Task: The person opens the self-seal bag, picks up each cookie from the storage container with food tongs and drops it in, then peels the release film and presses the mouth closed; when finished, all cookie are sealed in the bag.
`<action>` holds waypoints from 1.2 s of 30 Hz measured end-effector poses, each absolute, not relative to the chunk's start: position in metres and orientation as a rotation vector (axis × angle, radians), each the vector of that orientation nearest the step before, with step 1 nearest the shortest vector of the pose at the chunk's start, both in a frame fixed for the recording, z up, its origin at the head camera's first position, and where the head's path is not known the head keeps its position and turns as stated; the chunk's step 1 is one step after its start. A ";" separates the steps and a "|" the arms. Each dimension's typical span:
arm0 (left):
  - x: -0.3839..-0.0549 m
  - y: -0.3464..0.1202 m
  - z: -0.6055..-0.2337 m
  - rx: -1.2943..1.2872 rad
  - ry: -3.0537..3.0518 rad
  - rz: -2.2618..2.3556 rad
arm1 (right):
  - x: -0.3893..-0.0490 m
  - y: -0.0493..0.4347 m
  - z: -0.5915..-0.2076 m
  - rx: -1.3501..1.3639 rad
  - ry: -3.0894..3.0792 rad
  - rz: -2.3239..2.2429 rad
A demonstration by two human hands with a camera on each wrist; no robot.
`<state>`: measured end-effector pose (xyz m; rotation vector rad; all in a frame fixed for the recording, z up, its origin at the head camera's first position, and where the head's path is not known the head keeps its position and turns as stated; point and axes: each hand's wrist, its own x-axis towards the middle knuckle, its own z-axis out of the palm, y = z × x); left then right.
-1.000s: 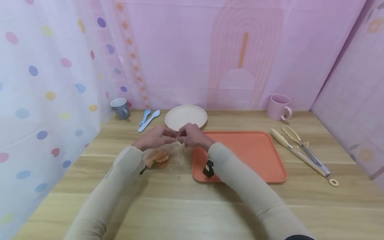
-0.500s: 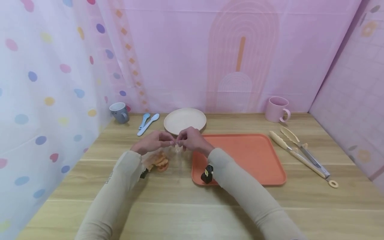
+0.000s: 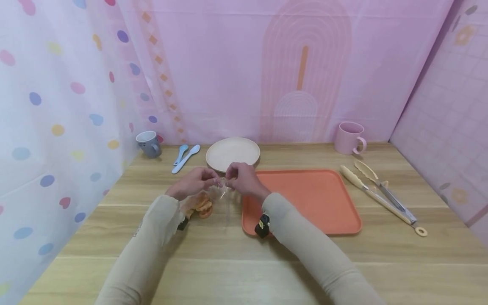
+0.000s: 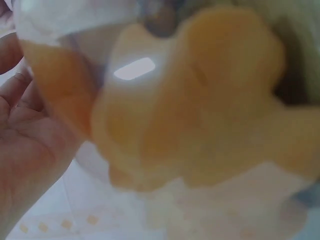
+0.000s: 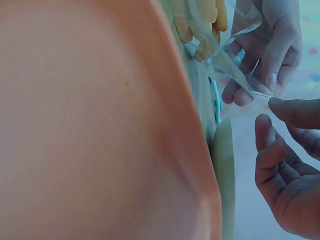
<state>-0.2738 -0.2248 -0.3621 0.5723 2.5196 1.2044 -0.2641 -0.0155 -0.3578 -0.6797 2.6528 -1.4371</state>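
Above the table, a clear plastic bag [image 3: 224, 194] hangs from both hands. My left hand [image 3: 192, 182] pinches its upper edge between thumb and fingers. Close on the right, my right hand [image 3: 244, 180] holds the same edge with its fingertips; its thumb meets the film's tip in the right wrist view. Lumpy orange-brown pieces [image 3: 202, 207], perhaps bread or pastry, show below the left hand. Through shiny film they fill most of the left wrist view, where the left hand [image 4: 30, 145] lies at the edge. Their exact kind is unclear.
An orange tray [image 3: 305, 199] lies right of the bag, with a cream plate [image 3: 232, 153] behind the hands. Further out are two blue spoons [image 3: 185, 159], a grey mug [image 3: 148, 144], a pink mug [image 3: 348, 138] and tongs [image 3: 383, 195].
Both hands stay close together at the bag's edge. They have drawn slightly apart, and more of the clear film shows between them. The head view has shifted a little.
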 end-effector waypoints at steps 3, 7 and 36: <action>-0.274 -0.226 -0.364 0.576 2.514 1.227 | -0.263 -0.015 -0.355 -0.720 2.723 -1.335; -0.273 -0.227 -0.365 0.570 2.523 1.225 | -0.262 -0.017 -0.353 -0.767 2.759 -1.228; -0.269 -0.216 -0.364 0.561 2.570 1.235 | -0.266 -0.020 -0.345 -0.337 2.594 -1.233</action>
